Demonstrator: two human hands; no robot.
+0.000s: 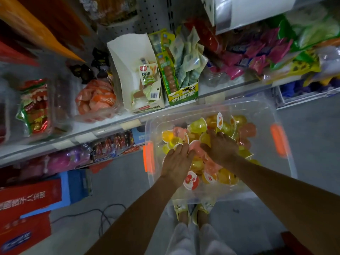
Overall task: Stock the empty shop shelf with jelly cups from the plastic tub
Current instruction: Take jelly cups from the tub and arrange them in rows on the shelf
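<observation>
While you're in the tub [265,115]: left hand [176,161] flat, right hand [219,146] spread.
Jelly cups [196,126]: scoop several between palms.

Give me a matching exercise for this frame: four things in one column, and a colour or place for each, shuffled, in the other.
Things
1. tub handle
2. carton
3. cable
4. jelly cups

Matches
A. heaped in the tub
B. dark, on the floor
C. orange
D. white, open, on the shelf

Pairs: 1-C; 2-D; 3-B; 4-A
</observation>
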